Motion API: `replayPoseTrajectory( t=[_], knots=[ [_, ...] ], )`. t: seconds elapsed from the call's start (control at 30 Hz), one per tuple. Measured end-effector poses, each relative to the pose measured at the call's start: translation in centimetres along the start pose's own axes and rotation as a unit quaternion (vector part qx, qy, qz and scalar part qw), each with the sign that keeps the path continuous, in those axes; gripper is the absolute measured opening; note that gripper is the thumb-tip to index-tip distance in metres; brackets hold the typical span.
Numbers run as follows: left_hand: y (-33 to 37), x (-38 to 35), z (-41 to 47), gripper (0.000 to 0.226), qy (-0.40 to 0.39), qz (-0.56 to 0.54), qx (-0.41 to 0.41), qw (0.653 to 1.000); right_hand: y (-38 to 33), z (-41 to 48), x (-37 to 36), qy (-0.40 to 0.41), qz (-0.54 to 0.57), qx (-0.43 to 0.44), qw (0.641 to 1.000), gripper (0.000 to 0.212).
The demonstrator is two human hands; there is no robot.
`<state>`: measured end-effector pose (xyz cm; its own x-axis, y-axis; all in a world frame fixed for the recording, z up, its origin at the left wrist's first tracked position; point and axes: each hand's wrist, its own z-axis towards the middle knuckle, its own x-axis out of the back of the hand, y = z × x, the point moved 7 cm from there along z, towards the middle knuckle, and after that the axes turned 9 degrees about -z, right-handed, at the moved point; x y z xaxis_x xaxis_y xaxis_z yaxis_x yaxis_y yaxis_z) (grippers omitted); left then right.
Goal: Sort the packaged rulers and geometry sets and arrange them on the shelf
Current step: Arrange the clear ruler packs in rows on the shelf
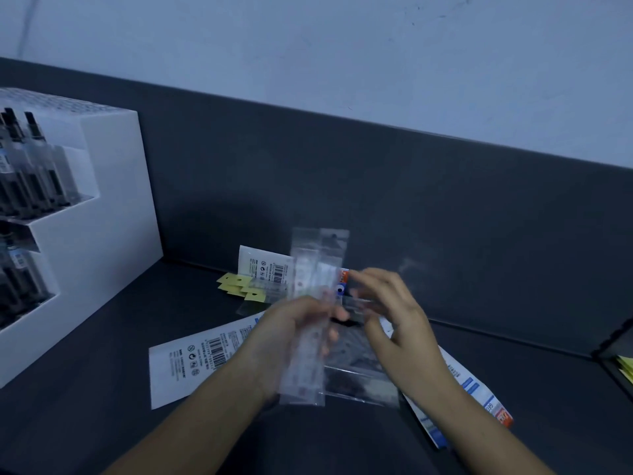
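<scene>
1. Ruler packs (313,303): a few clear sleeves held upright at centre of frame, above the shelf (513,389), hang-hole ends up. Blurred, so exact count is unclear.
2. Step in hand, prob.: gathering like w/ like into one bundle. To do it well, square the bottom edges in the palm, w/ hang-holes all one way and printed sides facing the same way. The film looks slick, so pinch across the width, not at a corner.
3. Add one pack at a time. Check it's a ruler & not a geometry set before it joins the bundle.
4. Left hand (291,334): centre, just left of the packs, wrapped round their lower half, fingertips showing at the right edge. It grasps the ruler packs firmly.
5. Right hand (394,320): just right of the packs, fingers loosely bent toward their upper part. W/ the blur, can't tell if it pinches a sleeve or only touches.
6. Below the hands: a clear flat pack (359,375) lies on the shelf. A white-backed pack (185,365) is lower left, barcode up. A blue and orange pack (479,402) is lower right. Yellow tags (239,289) sit near the back wall.
7. Pen stand (102,217): white, upper left, well apart.
</scene>
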<state>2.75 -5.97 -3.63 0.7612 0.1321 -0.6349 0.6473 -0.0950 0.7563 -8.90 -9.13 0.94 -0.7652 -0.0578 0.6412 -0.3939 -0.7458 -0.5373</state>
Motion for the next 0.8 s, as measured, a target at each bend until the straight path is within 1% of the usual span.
replayPoseTrajectory(
  t=[0.03, 0.07, 0.1, 0.13, 0.17, 0.2, 0.23, 0.27, 0.33, 0.37, 0.43, 0.47, 0.53, 0.57, 0.6, 0.63, 0.67, 0.7, 0.73, 0.77, 0.8],
  knots=[
    [0.3, 0.4, 0.2, 0.016, 0.015, -0.028, -0.008, 0.999, 0.7, -0.1, 0.0, -0.007, -0.020, -0.012, 1.000, 0.047],
    [0.6, 0.9, 0.3, 0.019, 0.034, -0.053, -0.018, 0.998, 1.6, -0.3, -0.3, -0.037, -0.061, -0.023, 0.997, 0.038],
    [0.8, 1.3, 0.4, 0.018, 0.045, -0.079, -0.026, 0.996, 2.6, -0.6, -1.2, -0.104, -0.118, -0.040, 0.987, 0.030],
    [0.9, 1.6, 0.5, 0.015, 0.056, -0.097, -0.030, 0.993, 3.6, -1.3, -2.4, -0.195, -0.174, -0.050, 0.964, 0.029],
    [0.9, 1.9, 0.6, 0.011, 0.064, -0.112, -0.029, 0.991, 4.5, -2.1, -3.5, -0.281, -0.217, -0.055, 0.933, 0.036],
    [0.8, 2.1, 0.8, 0.008, 0.073, -0.121, -0.026, 0.990, 5.3, -2.9, -4.2, -0.344, -0.236, -0.071, 0.906, 0.041],
    [0.6, 2.2, 0.9, 0.014, 0.074, -0.129, -0.024, 0.989, 5.6, -3.3, -4.6, -0.380, -0.238, -0.092, 0.889, 0.039],
    [0.4, 2.4, 1.1, 0.023, 0.077, -0.135, -0.020, 0.988, 5.5, -3.5, -4.8, -0.393, -0.238, -0.099, 0.883, 0.034],
    [0.2, 2.6, 1.2, 0.030, 0.083, -0.142, -0.015, 0.986, 5.2, -3.3, -4.9, -0.393, -0.238, -0.100, 0.882, 0.036],
    [0.1, 2.6, 1.2, 0.028, 0.081, -0.146, -0.016, 0.986, 5.4, -3.1, -4.7, -0.379, -0.236, -0.110, 0.888, 0.035],
    [0.2, 2.7, 1.2, 0.026, 0.086, -0.147, -0.026, 0.985, 6.0, -2.5, -3.4, -0.321, -0.204, -0.156, 0.911, 0.031],
    [0.3, 3.0, 1.2, 0.026, 0.092, -0.148, -0.031, 0.984, 6.2, -2.1, -2.6, -0.282, -0.160, -0.185, 0.928, 0.027],
    [0.2, 3.2, 1.3, 0.027, 0.102, -0.149, -0.032, 0.983, 5.7, -1.6, -0.8, -0.189, -0.010, -0.244, 0.951, 0.021],
    [0.1, 3.2, 1.2, 0.029, 0.104, -0.138, -0.025, 0.985, 5.2, -1.4, -0.2, -0.142, 0.077, -0.269, 0.949, 0.020],
    [-0.1, 3.0, 1.2, 0.031, 0.100, -0.118, -0.015, 0.988, 4.4, -1.4, 0.1, -0.106, 0.164, -0.295, 0.935, 0.020],
    [-0.4, 2.7, 1.1, 0.034, 0.090, -0.098, -0.004, 0.991, 3.3, -1.6, -0.1, -0.088, 0.245, -0.319, 0.911, 0.020],
    [-0.7, 2.2, 1.0, 0.037, 0.075, -0.082, 0.004, 0.994, 2.4, -1.9, -0.8, -0.092, 0.303, -0.339, 0.886, 0.021],
    [-1.0, 1.7, 0.8, 0.039, 0.056, -0.071, 0.008, 0.996, 1.2, -2.3, -1.6, -0.112, 0.333, -0.346, 0.870, 0.023],
    [-1.2, 1.2, 0.7, 0.039, 0.039, -0.067, 0.013, 0.997, 0.1, -2.6, -2.6, -0.141, 0.339, -0.334, 0.868, 0.024],
    [-1.5, 0.8, 0.5, 0.036, 0.028, -0.068, 0.018, 0.997, -0.7, -2.8, -3.4, -0.160, 0.326, -0.307, 0.880, 0.025],
    [-1.7, 0.6, 0.4, 0.030, 0.026, -0.066, 0.017, 0.997, -1.1, -2.9, -3.8, -0.164, 0.289, -0.271, 0.903, 0.028]
  ],
)
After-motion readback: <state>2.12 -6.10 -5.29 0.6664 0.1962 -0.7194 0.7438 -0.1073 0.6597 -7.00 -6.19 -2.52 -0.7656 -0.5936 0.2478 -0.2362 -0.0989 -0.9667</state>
